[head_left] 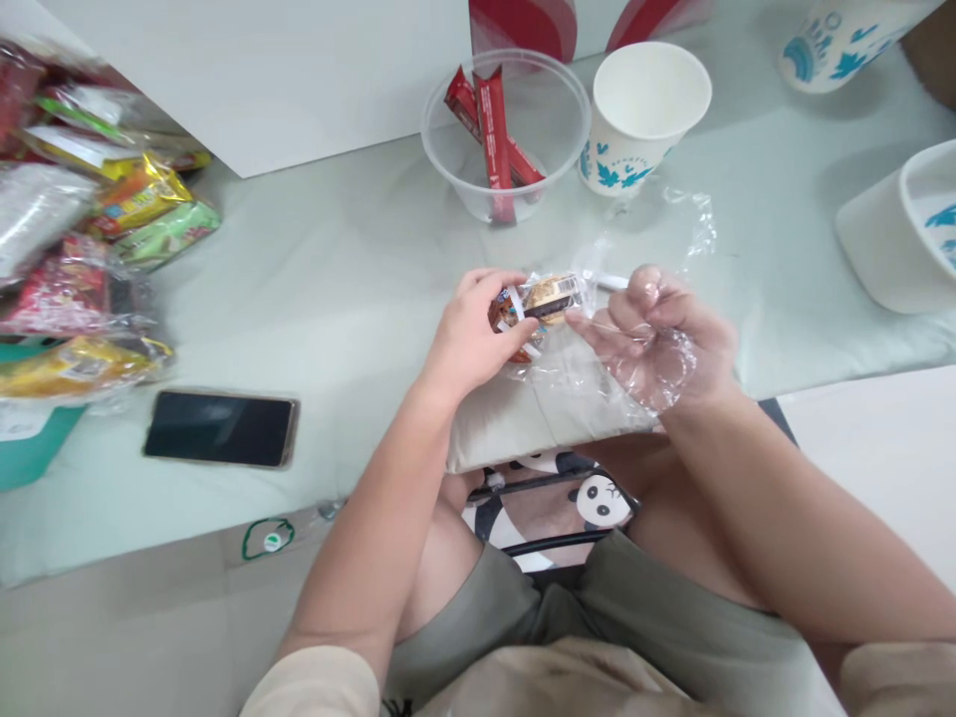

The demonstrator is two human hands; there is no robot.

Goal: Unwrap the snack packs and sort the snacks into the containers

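Between my hands, near the table's front edge, are small wrapped snacks (553, 299) in clear film with a barcode and a dark band. My left hand (474, 329) holds them from the left, its thumb and fingers closed round a red-brown printed packet (502, 312). My right hand (661, 339) is curled at the right, with crinkled clear plastic (664, 373) gripped in its fingers and draped over the palm. One fingertip of that hand reaches close to the snacks' right side. A thin white stick-like piece (610, 282) lies just behind, partly hidden.
Behind my hands stand a clear round tub (553, 129) with red sachets (494, 129) and a paper cup (623, 164). Two more cups (843, 50) (881, 239) are at the right. A phone (220, 428) and a pile of packaged snacks (82, 219) lie at the left.
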